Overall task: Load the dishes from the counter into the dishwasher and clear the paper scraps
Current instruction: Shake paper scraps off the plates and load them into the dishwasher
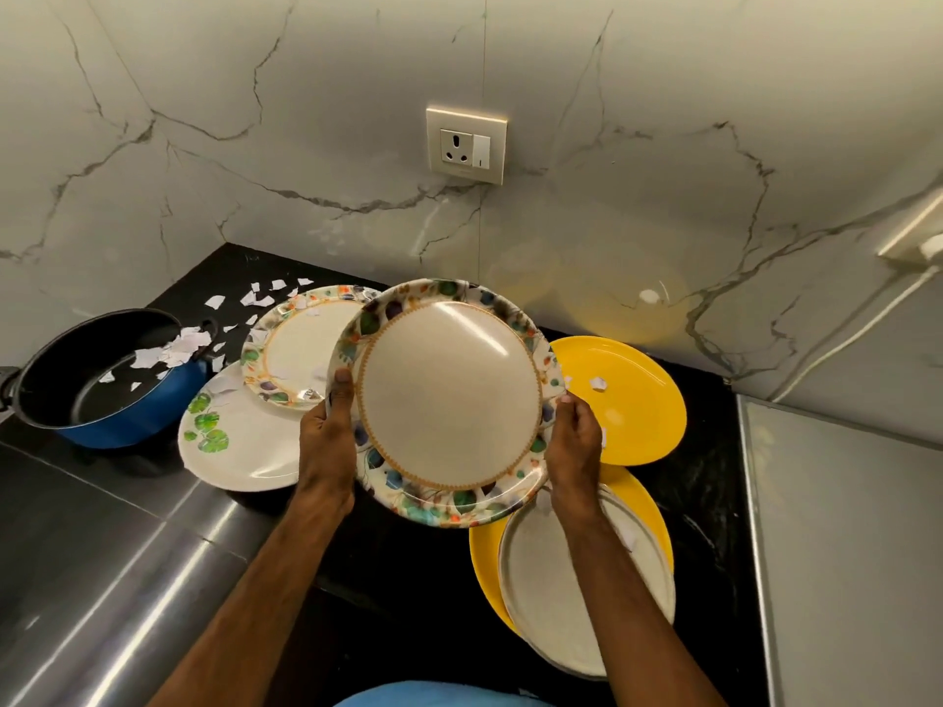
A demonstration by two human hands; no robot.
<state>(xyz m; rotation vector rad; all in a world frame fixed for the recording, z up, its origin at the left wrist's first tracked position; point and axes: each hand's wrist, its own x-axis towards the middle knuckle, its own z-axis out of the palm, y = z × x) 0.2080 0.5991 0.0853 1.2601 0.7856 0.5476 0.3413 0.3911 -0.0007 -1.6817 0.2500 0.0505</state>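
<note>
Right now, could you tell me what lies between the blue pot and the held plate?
In the head view, two plates lie between pot and held plate: a leaf plate and, overlapping it, a floral plate.

A home kitchen: a black stone desk (709, 502) against a marble-veined wall (306, 119) with a socket (466, 145) at twelve o'clock, dinner plates (643, 415) spread about, a blue pot (132, 423) at nine o'clock.

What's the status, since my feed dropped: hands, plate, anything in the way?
Left hand, right hand both grip floral plate, raised above counter. Paper scraps in blue pot, on counter. Nothing blocking.
</note>
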